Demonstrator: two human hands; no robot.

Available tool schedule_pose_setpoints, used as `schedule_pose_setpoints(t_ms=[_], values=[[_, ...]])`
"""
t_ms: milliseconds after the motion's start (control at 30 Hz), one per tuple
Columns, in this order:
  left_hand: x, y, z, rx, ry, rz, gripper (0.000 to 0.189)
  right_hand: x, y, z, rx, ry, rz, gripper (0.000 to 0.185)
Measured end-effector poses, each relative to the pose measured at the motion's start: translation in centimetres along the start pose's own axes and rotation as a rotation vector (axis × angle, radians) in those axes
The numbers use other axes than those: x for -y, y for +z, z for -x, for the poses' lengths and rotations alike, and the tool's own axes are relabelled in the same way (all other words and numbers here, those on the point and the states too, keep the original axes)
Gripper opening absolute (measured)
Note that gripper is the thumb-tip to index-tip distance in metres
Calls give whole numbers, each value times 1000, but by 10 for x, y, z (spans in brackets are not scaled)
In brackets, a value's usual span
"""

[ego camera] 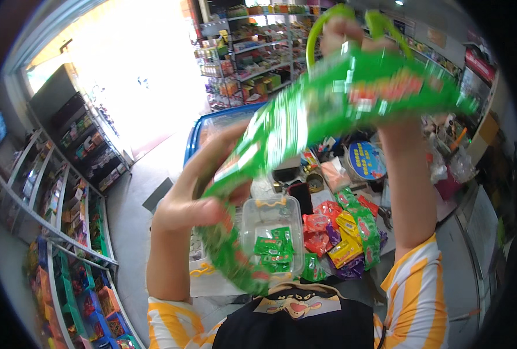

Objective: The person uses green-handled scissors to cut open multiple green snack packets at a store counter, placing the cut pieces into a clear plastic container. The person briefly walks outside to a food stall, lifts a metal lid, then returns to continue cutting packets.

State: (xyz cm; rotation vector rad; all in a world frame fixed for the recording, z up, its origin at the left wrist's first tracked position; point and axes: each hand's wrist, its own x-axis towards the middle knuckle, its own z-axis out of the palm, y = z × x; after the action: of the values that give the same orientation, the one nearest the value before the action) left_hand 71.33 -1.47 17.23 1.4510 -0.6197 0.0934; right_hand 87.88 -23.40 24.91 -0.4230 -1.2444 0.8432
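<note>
A long strip of joined green snack packets point(284, 131) stretches across the view, blurred and raised above the table. My left hand point(206, 200) is closed around its lower left part, and the strip's tail hangs down beside the wrist. High up, my right hand point(350, 37) grips green-handled scissors point(316, 41) just behind the strip; the blades are hidden. Below stands a clear plastic box point(272, 213) with several green packets point(276, 248) in it. Right of the box lies a pile of red packets point(317, 222), yellow packets point(345, 244), purple packets and more green ones.
Behind the pile are a dark phone-like object point(300, 196), a tape roll point(315, 182) and a round blue sign point(366, 160) bearing writing. A blue-rimmed case point(193, 139) stands behind my left forearm. Stocked shelves point(262, 48) line the room, with colored bins point(97, 314) at lower left.
</note>
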Motion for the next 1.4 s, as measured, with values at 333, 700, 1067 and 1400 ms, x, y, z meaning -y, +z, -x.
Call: schedule_pose_setpoints(t_ms=[333, 700, 1067, 1400], values=[[78, -24, 102, 3, -686, 184, 40, -154, -38, 76, -206, 532, 263, 24], [151, -44, 116, 215, -770, -186, 30, -217, -64, 158, -536, 673, 177, 27], [180, -34, 107, 26, -654, -5, 26, -216, -80, 246, -1012, 832, 998, 36], [192, -34, 108, -52, -676, 23, 26, -231, -114, 354, -926, 1305, 2024, 42]])
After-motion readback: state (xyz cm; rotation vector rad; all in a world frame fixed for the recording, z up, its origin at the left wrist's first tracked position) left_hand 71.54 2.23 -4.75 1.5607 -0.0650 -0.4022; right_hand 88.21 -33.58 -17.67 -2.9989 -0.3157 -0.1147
